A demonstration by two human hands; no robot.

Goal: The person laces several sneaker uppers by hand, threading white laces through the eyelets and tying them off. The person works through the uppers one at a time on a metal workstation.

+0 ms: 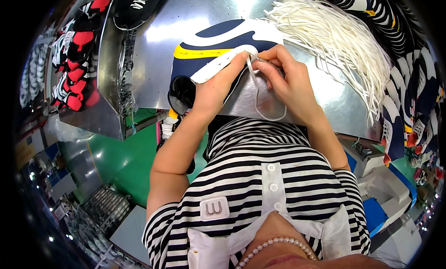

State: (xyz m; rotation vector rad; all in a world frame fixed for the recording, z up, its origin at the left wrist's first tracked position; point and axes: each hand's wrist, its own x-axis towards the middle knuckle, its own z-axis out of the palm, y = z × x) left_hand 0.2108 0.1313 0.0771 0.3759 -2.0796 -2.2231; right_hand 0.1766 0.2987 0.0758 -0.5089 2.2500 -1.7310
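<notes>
A navy shoe upper [217, 32] with white overlays and a yellow stripe rests on the metal table in front of me. My left hand [218, 81] is closed on it, the thumb pressing its white eyelet strip [213, 68]. Close by, the fingers of my right hand [288, 78] pinch together at the strip's far end. A white shoelace [256, 92] passes between the two hands there and hangs in a loop below them. My right fingertips partly hide the lace's end, so whether it sits in an eyelet is hard to see.
A heap of loose white laces [325, 41] covers the table's right side. Navy and white shoe uppers [399, 111] crowd the right edge. A black shoe [137, 9] lies at the back left. Red and black uppers [76, 69] are stacked beyond a metal divider [109, 74].
</notes>
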